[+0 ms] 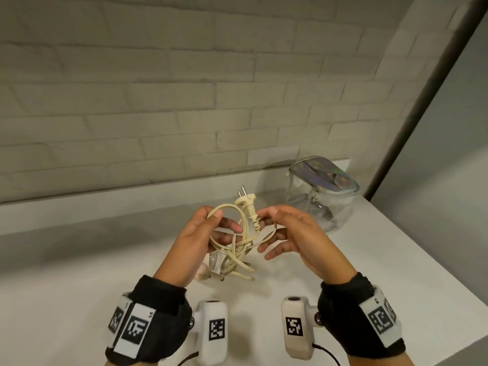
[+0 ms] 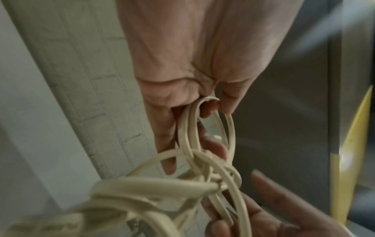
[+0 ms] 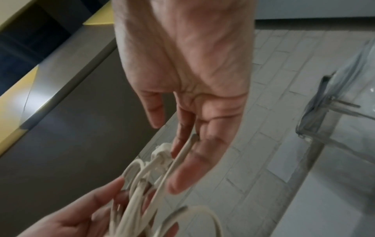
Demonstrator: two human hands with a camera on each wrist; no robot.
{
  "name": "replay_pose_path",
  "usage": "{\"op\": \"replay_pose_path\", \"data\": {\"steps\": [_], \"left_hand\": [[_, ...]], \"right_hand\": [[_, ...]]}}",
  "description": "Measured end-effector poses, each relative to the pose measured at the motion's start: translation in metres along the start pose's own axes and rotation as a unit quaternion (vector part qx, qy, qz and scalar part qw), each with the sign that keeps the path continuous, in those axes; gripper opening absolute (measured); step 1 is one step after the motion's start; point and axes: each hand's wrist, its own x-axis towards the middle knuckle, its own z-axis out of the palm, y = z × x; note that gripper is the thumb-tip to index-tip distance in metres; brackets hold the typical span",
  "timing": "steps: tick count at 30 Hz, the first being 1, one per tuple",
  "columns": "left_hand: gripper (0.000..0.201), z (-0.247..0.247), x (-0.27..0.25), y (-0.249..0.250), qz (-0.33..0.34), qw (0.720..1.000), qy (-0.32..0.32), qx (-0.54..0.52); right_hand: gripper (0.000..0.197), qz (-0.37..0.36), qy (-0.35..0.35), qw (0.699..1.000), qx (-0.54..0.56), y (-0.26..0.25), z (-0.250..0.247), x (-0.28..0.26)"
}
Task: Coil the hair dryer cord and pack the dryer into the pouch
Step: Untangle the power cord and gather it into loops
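Above the white countertop (image 1: 369, 260), both hands work a cream cord (image 1: 237, 247) that is looped and partly tangled. The left hand (image 1: 203, 231) pinches the top of the loops between thumb and curled fingers; in the left wrist view the strands pass through that pinch and hang down into a knot of crossings. The right hand (image 1: 295, 233) has its fingers nearly straight and loosely spread, with one strand lying across them; no finger plainly curls around it. The plug (image 1: 245, 200) stands up between the two hands, its two pins pointing toward the wall. Below the left hand, the cord runs down to a pale, partly hidden object on the countertop, which I cannot make out clearly.

Right of the plug and nearer the wall, the clear pouch (image 1: 322, 194) sits on the countertop, with an iridescent top panel and a zipper pull hanging at its side. Behind the countertop rises a wall of white painted bricks (image 1: 158, 101). Right of the pouch, a dark slanted edge (image 1: 412, 114) borders a plain grey panel.
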Motion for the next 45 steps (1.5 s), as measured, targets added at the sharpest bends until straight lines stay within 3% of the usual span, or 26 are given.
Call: {"op": "replay_pose_path", "data": {"steps": [3, 6, 10, 12, 15, 18, 25, 30, 33, 35, 36, 39, 42, 45], "left_hand": [[0.016, 0.009, 0.001, -0.003, 0.012, 1.0, -0.017, 0.006], [0.018, 0.013, 0.002, -0.005, -0.001, 1.0, -0.027, -0.006], [0.026, 0.01, 0.006, -0.008, -0.02, 0.999, 0.021, -0.018], [0.017, 0.007, 0.008, -0.009, -0.025, 0.996, 0.058, -0.055], [0.003, 0.006, 0.013, -0.01, -0.03, 0.991, 0.101, -0.081], [0.01, 0.006, 0.015, -0.009, -0.047, 0.988, 0.113, -0.099], [0.014, 0.022, 0.011, 0.006, -0.057, 0.991, 0.074, -0.094], [0.005, 0.029, 0.001, 0.015, -0.053, 0.991, -0.026, -0.118], [0.023, 0.028, -0.002, 0.016, -0.056, 0.99, -0.049, -0.123], [0.034, 0.028, -0.002, 0.016, -0.044, 0.995, -0.036, -0.081], [0.037, 0.027, -0.002, 0.016, -0.031, 0.998, -0.022, -0.054], [0.025, 0.025, -0.002, 0.014, 0.012, 1.0, 0.013, -0.008], [0.031, 0.011, 0.0, 0.009, 0.033, 0.998, 0.0, 0.048], [0.022, -0.003, 0.001, 0.005, 0.051, 0.996, 0.011, 0.078]], "right_hand": [[0.022, -0.031, 0.068, 0.993, -0.093, 0.004, 0.002, 0.002], [0.026, -0.032, 0.104, 0.989, -0.104, 0.012, 0.002, 0.007], [0.017, -0.037, 0.101, 0.993, -0.052, 0.016, -0.004, 0.004], [0.014, -0.047, 0.094, 0.994, -0.022, 0.018, -0.006, 0.001], [0.019, -0.096, 0.043, 0.994, -0.014, 0.017, -0.002, -0.003], [0.026, -0.129, 0.001, 0.992, -0.002, 0.015, 0.002, -0.005], [0.031, -0.181, -0.03, 0.982, -0.052, 0.016, 0.006, -0.001], [0.04, -0.214, 0.042, 0.975, -0.038, 0.024, 0.016, 0.006], [0.043, -0.258, 0.088, 0.958, -0.086, 0.023, 0.022, 0.007], [0.038, -0.278, 0.075, 0.95, -0.119, 0.021, 0.029, 0.005], [0.045, -0.281, 0.068, 0.949, -0.128, 0.022, 0.031, 0.006], [0.066, -0.246, 0.075, 0.957, -0.137, 0.028, 0.034, 0.008], [0.061, -0.159, 0.076, 0.984, -0.014, 0.028, 0.027, 0.011], [0.055, -0.099, 0.013, 0.994, 0.036, 0.027, 0.014, 0.011]]}}
